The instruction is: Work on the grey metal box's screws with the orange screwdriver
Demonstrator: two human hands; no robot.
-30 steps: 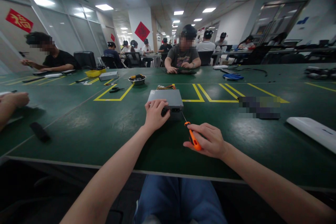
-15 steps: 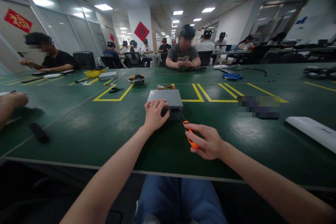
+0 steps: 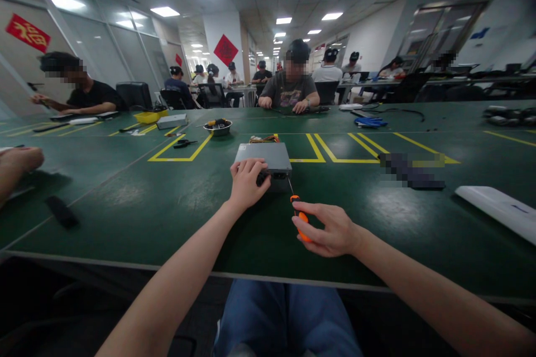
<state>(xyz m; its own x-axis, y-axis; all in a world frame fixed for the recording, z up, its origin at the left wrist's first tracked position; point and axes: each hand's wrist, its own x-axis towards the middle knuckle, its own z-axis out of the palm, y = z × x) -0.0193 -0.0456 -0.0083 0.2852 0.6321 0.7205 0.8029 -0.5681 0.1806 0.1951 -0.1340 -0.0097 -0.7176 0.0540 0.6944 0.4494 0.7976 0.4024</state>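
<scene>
Your left hand (image 3: 249, 181) grasps the near left edge of a grey metal box (image 3: 268, 153), fingers bent over its top and thumb against the near face. Your right hand (image 3: 330, 228) grips an orange-and-black screwdriver (image 3: 295, 201) between thumb and fingers, its handle slanting toward you. The shaft reaches up to the right end of the box's near face, beside a dark socket (image 3: 280, 175); the tip is too small for you to tell whether it sits in a screw.

The box rests flat on the green table (image 3: 146, 223), straight in front of you, with a bundle of coloured cables (image 3: 263, 139) at its far side. Yellow tape (image 3: 171, 159) marks outlines on the tabletop to the left and right of it. Far left of the box stands a metal bowl (image 3: 218, 132) with tools in it, and a small black tool (image 3: 184, 144) lies just nearer and further left. At the right, near you, is a long white object (image 3: 498, 212). A person (image 3: 288, 89) sits across the table, both hands at the far edge.
</scene>
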